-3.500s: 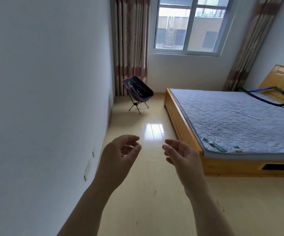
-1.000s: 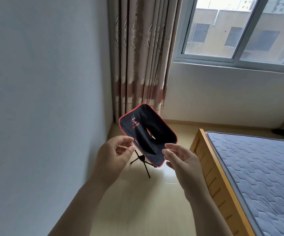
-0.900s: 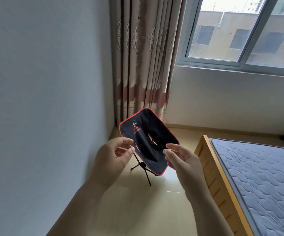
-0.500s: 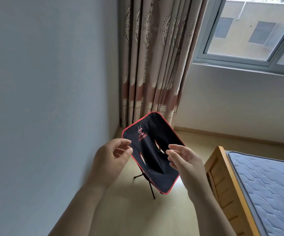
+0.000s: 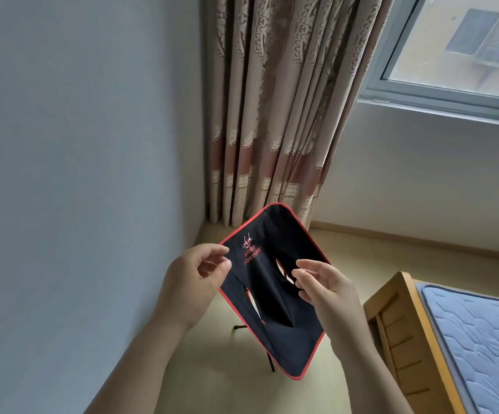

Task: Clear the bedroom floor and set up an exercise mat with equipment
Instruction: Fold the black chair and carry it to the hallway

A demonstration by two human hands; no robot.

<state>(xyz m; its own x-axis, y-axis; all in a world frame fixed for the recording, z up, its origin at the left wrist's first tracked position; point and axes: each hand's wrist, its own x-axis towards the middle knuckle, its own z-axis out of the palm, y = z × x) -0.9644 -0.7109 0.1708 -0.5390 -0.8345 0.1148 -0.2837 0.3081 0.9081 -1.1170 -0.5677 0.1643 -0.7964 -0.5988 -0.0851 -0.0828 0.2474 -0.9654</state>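
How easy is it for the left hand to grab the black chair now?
Probably easy, yes. The left hand is open and empty, raised right by the red-trimmed edge of the chair, with nothing between them. Whether it touches the fabric, I cannot tell.

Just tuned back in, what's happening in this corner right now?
A person faces the corner by the curtain, both hands raised toward a black folding chair with red trim. The left hand and right hand hover in front of its fabric seat, fingers loosely curled, holding nothing yet. The chair stands on the floor beside the wooden bed frame. No mat or exercise equipment is in view.
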